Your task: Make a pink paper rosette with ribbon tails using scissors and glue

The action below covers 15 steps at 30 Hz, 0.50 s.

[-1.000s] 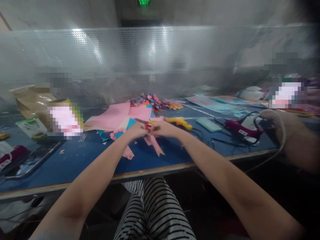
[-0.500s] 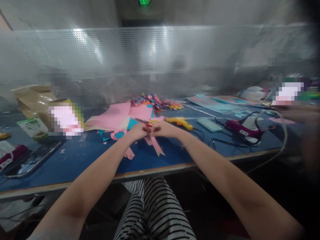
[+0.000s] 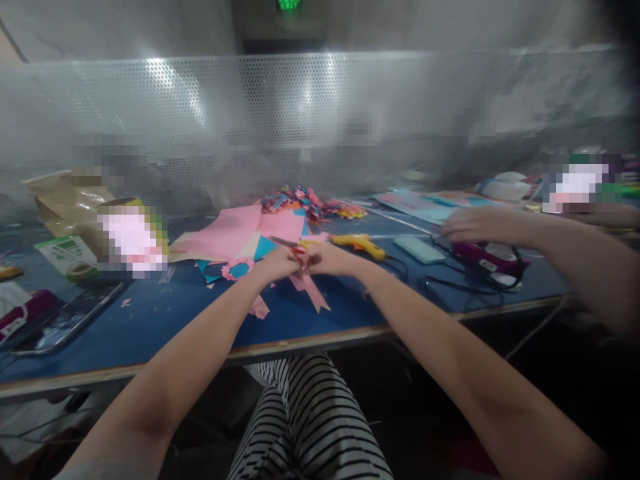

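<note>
My left hand [image 3: 283, 263] and my right hand [image 3: 323, 258] meet over the near middle of the blue table [image 3: 200, 333]. Fingertips of both hands pinch a small pink paper ribbon [image 3: 315, 297], whose notched tail hangs below them; the pinched part is mostly hidden. Scissors [image 3: 283, 241] with red on the handle show just behind my fingers, partly covered. Left of them are a scalloped pink paper ring [image 3: 231, 269] with blue inside and a pink paper scrap [image 3: 259, 307]. A yellow glue gun [image 3: 367, 247] lies beyond my right hand.
Pink paper sheets [image 3: 225, 230] and a pile of colourful paper pieces [image 3: 300, 199] lie behind. A phone [image 3: 70, 320] is at left. A co-worker's hand [image 3: 475, 225] reaches over a purple device [image 3: 487, 259] with black cords, near a pale green case [image 3: 419, 249].
A co-worker's arm has come in from the right, its hand now above the purple device. My own hands have barely moved and still pinch the pink ribbon.
</note>
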### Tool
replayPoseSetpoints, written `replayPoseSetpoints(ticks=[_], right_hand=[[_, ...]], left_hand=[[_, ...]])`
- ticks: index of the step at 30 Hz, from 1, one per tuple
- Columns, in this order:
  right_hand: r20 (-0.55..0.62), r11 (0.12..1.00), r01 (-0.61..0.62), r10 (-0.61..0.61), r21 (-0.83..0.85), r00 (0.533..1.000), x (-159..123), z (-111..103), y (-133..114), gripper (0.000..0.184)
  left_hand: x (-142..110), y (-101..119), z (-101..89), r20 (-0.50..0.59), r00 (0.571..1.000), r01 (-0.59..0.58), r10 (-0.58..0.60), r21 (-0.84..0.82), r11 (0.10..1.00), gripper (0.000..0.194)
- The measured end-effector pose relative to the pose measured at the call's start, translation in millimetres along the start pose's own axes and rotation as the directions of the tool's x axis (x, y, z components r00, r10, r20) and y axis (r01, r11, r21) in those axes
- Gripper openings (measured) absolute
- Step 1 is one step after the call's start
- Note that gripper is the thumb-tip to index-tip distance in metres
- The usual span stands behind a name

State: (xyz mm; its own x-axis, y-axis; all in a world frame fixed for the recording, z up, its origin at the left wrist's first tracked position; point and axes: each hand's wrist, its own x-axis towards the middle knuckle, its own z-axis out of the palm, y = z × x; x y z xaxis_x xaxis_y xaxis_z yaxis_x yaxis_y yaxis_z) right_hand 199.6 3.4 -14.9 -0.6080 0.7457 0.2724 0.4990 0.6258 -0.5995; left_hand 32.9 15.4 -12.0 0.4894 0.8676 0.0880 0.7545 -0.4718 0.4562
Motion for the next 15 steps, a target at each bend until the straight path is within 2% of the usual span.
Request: replayPoseSetpoints(ticks=[3,7,15], right_hand=[[0.02,1.0,-0.014,0.014,-0.01,1.0,0.1,-0.4,-0.4,0.013],[0.041,1.0,-0.019,0.02,-0.017,0.999,-0.1,-0.5,-0.5,0.011],[0.012,0.999,-0.013,0.013,-0.053,1.0,-1.7,0.9,-3.6,0.011]], left_hand=[[0.1,-2.4,0.8,0.015,0.999,-0.031,0.031,-0.008,0.999,0.02],[-0.4,-1.9,0.3,0.012,1.0,-0.011,0.011,0.009,1.0,0.02],[0.1,-0.6,0.0,-0.002,1.0,-0.031,0.031,-0.062,0.998,0.018]])
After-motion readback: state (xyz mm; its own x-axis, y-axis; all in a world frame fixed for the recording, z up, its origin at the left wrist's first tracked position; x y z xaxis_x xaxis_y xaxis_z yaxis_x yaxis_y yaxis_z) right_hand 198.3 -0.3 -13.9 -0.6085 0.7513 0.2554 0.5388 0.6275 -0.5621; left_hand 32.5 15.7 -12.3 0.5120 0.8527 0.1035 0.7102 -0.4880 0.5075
